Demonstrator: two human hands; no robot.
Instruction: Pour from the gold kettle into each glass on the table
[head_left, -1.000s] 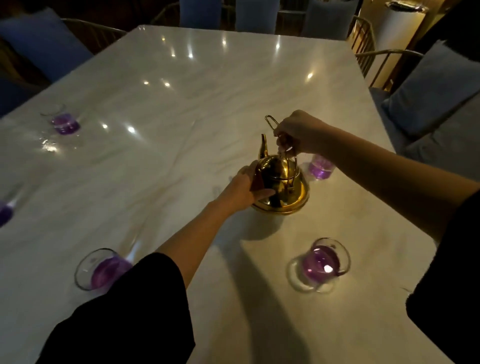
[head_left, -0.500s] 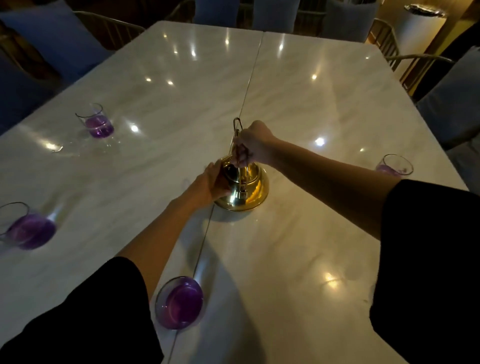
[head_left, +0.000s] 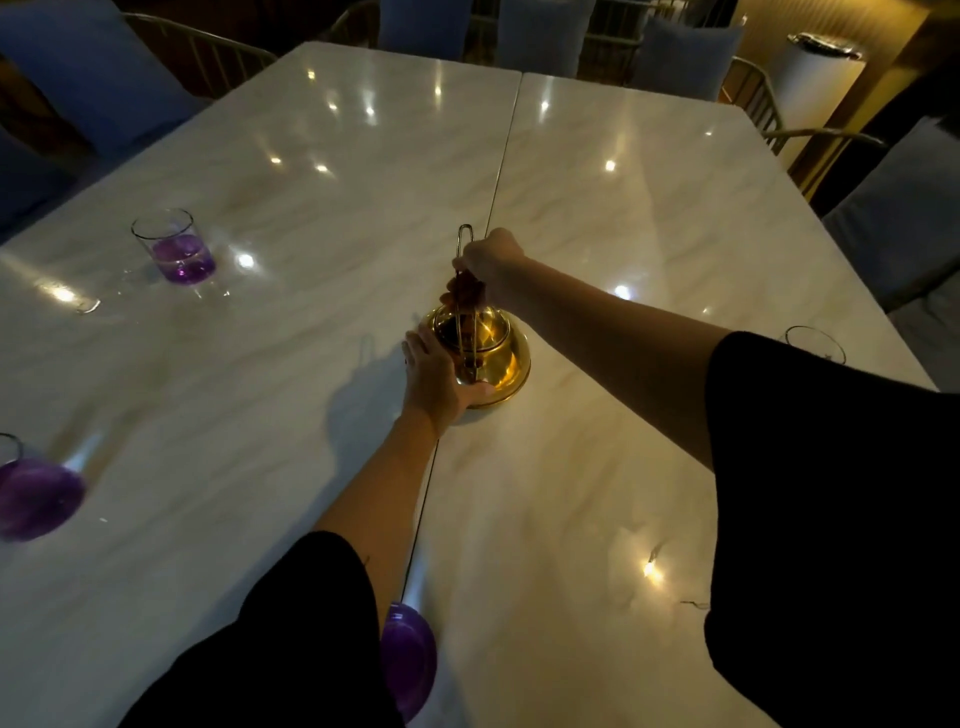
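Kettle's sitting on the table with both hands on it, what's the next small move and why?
Probably lift the kettle straight up. The right hand grips its upright handle, the left hand steadies its side, and it sits flat on the table, apart from every glass. The far left glass looks only partly filled.

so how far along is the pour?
Looks mostly done: three glasses, far left, left edge and near, hold purple liquid. In hand: gold kettle on the table, right hand on its handle, left hand on its side. Right-edge glass: fill unclear.
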